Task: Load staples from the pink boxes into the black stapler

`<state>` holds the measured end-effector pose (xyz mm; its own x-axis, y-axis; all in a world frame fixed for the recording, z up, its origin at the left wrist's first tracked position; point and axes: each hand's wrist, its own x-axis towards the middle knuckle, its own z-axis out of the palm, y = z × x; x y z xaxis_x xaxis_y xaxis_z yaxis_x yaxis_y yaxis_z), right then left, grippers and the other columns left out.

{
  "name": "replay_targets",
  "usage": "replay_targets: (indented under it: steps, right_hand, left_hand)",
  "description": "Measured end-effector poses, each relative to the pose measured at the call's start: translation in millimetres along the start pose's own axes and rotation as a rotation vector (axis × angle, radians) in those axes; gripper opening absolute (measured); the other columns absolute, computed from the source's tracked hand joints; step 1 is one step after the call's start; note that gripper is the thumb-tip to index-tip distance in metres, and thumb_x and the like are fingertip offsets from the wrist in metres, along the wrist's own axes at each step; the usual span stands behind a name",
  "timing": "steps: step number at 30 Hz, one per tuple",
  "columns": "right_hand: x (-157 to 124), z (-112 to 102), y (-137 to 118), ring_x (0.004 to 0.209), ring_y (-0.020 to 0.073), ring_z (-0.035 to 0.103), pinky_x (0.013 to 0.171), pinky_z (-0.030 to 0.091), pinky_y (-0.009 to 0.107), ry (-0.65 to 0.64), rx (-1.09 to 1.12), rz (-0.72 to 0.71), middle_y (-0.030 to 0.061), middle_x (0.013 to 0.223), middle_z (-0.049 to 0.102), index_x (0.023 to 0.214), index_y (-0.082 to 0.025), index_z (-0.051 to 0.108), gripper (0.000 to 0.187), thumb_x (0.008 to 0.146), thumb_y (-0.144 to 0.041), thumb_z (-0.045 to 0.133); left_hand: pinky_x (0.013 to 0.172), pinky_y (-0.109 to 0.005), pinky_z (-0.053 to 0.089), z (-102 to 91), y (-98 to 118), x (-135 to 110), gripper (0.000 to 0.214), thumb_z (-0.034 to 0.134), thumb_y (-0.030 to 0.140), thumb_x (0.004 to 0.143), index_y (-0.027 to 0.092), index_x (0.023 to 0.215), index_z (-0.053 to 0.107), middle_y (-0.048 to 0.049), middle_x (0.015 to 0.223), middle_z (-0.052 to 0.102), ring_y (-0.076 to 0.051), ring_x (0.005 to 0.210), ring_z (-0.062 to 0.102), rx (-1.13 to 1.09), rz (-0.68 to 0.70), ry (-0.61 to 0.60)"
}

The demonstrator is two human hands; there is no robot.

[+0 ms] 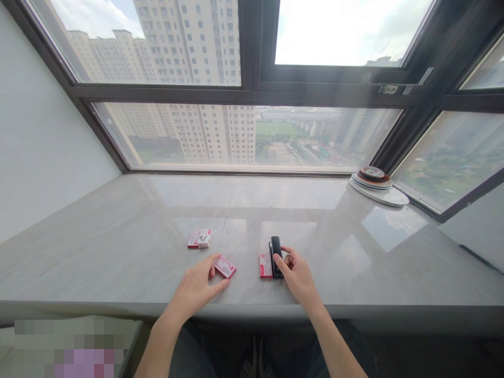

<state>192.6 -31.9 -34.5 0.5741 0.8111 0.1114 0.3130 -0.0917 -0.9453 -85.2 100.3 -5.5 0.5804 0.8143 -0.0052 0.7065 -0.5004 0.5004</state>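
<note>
On the pale stone sill, my left hand (196, 286) has a small red-and-white box (225, 266) between its thumb and fingers. The box lies at a slant, low over or on the surface; which one I cannot tell. My right hand (298, 275) grips a black stapler (276, 247), thumb on its near side and fingers around the right. Close against the stapler's left side is another red-and-white box (265, 266), partly hidden by it. Farther back, left of centre, a red-and-white box (193, 239) lies with a smaller white box (205, 239) at its right.
A stack of plates (380, 194) with a reddish-brown dish (373, 174) on top stands in the far right corner by the window. Dark window frames (236, 94) border the sill's back. Its front edge (252, 311) runs just below my wrists. A white wall (47, 131) rises at left.
</note>
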Motion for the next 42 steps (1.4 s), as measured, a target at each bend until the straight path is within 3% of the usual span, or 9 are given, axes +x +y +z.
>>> replay_targets:
  steps: [8, 16, 23, 27, 30, 32, 34, 37, 42]
  right_hand:
    - [-2.1, -0.9, -1.0, 0.061, 0.0176, 0.048, 0.062, 0.042, 0.028, 0.012, -0.013, -0.02, -0.0042, 0.064, 0.047, 0.119, -0.02, 0.066, 0.058, 0.09, -0.07, 0.058]
    - [-3.3, -1.8, -2.6, 0.061, 0.0172, 0.049, 0.06, 0.04, 0.027, -0.004, -0.025, -0.036, -0.0032, 0.063, 0.05, 0.119, -0.019, 0.067, 0.057, 0.092, -0.068, 0.056]
    - [-3.0, -2.7, 1.2, 0.06, 0.0174, 0.048, 0.059, 0.039, 0.027, -0.02, -0.019, -0.027, -0.0041, 0.063, 0.048, 0.121, -0.02, 0.065, 0.057, 0.092, -0.069, 0.056]
    - [-2.9, -1.7, 2.7, 0.06, 0.0166, 0.046, 0.06, 0.039, 0.027, -0.01, -0.004, -0.017, -0.0048, 0.064, 0.047, 0.122, -0.02, 0.064, 0.057, 0.092, -0.068, 0.057]
    - [-4.1, -1.7, 1.9, 0.061, 0.0163, 0.045, 0.061, 0.039, 0.027, -0.009, -0.004, -0.022, -0.0052, 0.064, 0.045, 0.122, -0.019, 0.064, 0.056, 0.093, -0.067, 0.057]
    - [-4.5, -1.7, 1.5, 0.061, 0.0162, 0.045, 0.062, 0.039, 0.027, -0.012, -0.012, -0.025, -0.0053, 0.065, 0.045, 0.122, -0.019, 0.064, 0.055, 0.093, -0.066, 0.057]
    - [-4.2, -1.4, 1.8, 0.061, 0.0162, 0.045, 0.062, 0.038, 0.027, -0.01, -0.021, -0.026, -0.0051, 0.065, 0.046, 0.122, -0.019, 0.064, 0.055, 0.094, -0.066, 0.056]
    - [-2.8, -0.6, 3.3, 0.061, 0.0162, 0.045, 0.061, 0.039, 0.027, -0.006, -0.024, -0.027, -0.0049, 0.065, 0.046, 0.122, -0.018, 0.064, 0.056, 0.094, -0.065, 0.057]
    - [-3.1, 0.3, 4.2, 0.058, 0.0155, 0.045, 0.056, 0.038, 0.026, -0.01, -0.004, -0.019, -0.0053, 0.064, 0.044, 0.123, -0.018, 0.063, 0.056, 0.093, -0.066, 0.057]
  left_hand:
    - [0.101, -0.043, 0.043, 27.3, 46.8, 27.0, 0.057, 0.076, 0.044, 0.075, 0.029, 0.127, 0.061, -0.0079, 0.124, 0.059, -0.03, 0.119, 0.057, -0.049, 0.161, 0.153]
    - [0.109, -0.04, 0.043, 31.6, 80.9, 40.9, 0.066, 0.073, 0.023, 0.074, 0.034, 0.137, 0.057, -0.0031, 0.13, 0.064, -0.026, 0.122, 0.056, -0.295, 0.452, -0.066]
    - [0.109, -0.04, 0.044, 44.2, 93.8, 43.3, 0.08, 0.083, 0.036, 0.074, 0.039, 0.146, 0.049, -0.0007, 0.136, 0.063, -0.026, 0.124, 0.056, -0.251, 0.504, -0.056]
    - [0.107, -0.037, 0.045, 13.5, 65.2, 50.5, 0.045, 0.057, 0.047, 0.097, 0.037, 0.141, 0.055, 0.0005, 0.141, 0.059, -0.023, 0.13, 0.052, -0.271, 0.373, 0.193]
    - [0.113, -0.049, 0.037, -17.8, 11.8, 61.0, 0.048, 0.024, 0.033, 0.106, 0.025, 0.142, 0.055, -0.0079, 0.14, 0.058, -0.028, 0.132, 0.047, -0.252, 0.18, 0.41]
    - [0.114, -0.055, 0.034, -30.2, -31.9, 64.5, 0.048, 0.032, 0.029, 0.101, 0.024, 0.14, 0.058, -0.0103, 0.143, 0.056, -0.033, 0.133, 0.044, -0.115, -0.049, 0.523]
    - [0.111, -0.057, 0.036, -32.4, -71.4, 61.5, 0.044, 0.048, 0.037, 0.094, 0.029, 0.135, 0.064, -0.0083, 0.148, 0.052, -0.037, 0.135, 0.044, 0.07, -0.183, 0.447]
    - [0.115, -0.051, 0.036, -23.7, -107.3, 46.9, 0.045, 0.058, 0.046, 0.089, 0.032, 0.131, 0.066, -0.0032, 0.157, 0.044, -0.035, 0.14, 0.041, 0.18, -0.151, 0.406]
    - [0.12, -0.046, 0.03, -10.2, -104.8, 26.8, 0.056, 0.061, 0.063, 0.085, 0.027, 0.128, 0.062, -0.005, 0.159, 0.043, -0.03, 0.143, 0.041, 0.174, -0.027, 0.367]
